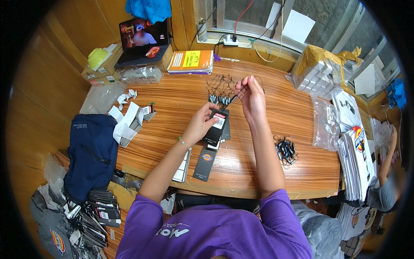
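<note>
My left hand (200,124) grips a black hang tag (211,137) with a white barcode label, over the middle of the table. My right hand (253,101), raised just to the right of it, pinches a thin black tag string (234,98). Whether that string passes through the tag's hole I cannot tell. Beyond the tag lies a row of black strings (221,86) with small grey-black plastic ends. Nearer me, another black tag (205,164) with a coloured emblem lies flat beside a stack of white-faced cards (183,166). A heap of looped strings (285,151) sits right of my right forearm.
At the left are a navy pouch (92,151), crumpled paper and grey cards (129,123). A laptop (144,41) and orange notebook (189,61) stand at the back. Small white boxes (317,75) and stacked packages (351,164) line the right; another person's arm (389,157) shows beyond.
</note>
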`<action>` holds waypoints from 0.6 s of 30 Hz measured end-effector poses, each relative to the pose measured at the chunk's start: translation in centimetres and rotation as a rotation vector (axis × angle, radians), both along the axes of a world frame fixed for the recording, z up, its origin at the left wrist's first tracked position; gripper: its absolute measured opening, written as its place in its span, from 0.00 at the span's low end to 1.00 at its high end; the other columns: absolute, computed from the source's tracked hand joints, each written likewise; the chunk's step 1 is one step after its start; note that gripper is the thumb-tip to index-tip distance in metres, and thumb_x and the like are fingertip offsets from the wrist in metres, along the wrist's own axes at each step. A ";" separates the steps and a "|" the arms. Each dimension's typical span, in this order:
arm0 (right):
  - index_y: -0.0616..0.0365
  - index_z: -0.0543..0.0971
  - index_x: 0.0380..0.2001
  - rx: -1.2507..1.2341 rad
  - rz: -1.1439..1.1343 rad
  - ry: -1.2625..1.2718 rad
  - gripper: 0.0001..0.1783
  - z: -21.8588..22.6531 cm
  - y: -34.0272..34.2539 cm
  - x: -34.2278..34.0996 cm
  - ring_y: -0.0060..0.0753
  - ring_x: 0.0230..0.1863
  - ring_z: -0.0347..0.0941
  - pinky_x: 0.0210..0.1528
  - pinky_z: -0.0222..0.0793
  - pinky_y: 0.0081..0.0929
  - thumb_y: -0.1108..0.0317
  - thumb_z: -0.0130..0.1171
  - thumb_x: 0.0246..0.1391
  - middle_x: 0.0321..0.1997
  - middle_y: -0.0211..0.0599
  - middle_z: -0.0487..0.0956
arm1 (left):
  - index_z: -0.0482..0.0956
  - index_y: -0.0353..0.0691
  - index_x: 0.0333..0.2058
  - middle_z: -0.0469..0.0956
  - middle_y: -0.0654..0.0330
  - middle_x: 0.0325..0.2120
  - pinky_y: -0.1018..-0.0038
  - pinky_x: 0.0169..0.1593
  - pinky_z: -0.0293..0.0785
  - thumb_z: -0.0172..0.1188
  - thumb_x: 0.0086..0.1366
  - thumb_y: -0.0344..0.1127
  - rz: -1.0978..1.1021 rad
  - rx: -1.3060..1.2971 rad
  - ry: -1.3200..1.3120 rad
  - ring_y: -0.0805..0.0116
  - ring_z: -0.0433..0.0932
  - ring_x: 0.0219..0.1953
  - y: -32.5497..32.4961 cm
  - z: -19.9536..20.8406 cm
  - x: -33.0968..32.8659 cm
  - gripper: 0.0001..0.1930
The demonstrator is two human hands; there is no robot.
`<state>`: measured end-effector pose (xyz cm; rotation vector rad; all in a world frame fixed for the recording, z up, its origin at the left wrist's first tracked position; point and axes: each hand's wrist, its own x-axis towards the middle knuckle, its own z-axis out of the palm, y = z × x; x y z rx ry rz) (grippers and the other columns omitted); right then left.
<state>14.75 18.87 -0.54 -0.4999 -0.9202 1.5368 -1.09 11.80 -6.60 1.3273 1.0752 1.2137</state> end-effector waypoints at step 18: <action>0.55 0.75 0.25 -0.131 -0.010 -0.451 0.15 -9.0 8.5 0.2 0.15 0.18 0.59 0.22 0.56 0.14 0.61 0.44 0.59 0.18 0.21 0.65 | 0.64 0.43 0.53 0.63 0.53 0.50 0.66 0.58 0.56 0.64 0.51 0.42 0.281 0.246 0.939 0.56 0.58 0.56 2.6 0.5 -2.0 0.31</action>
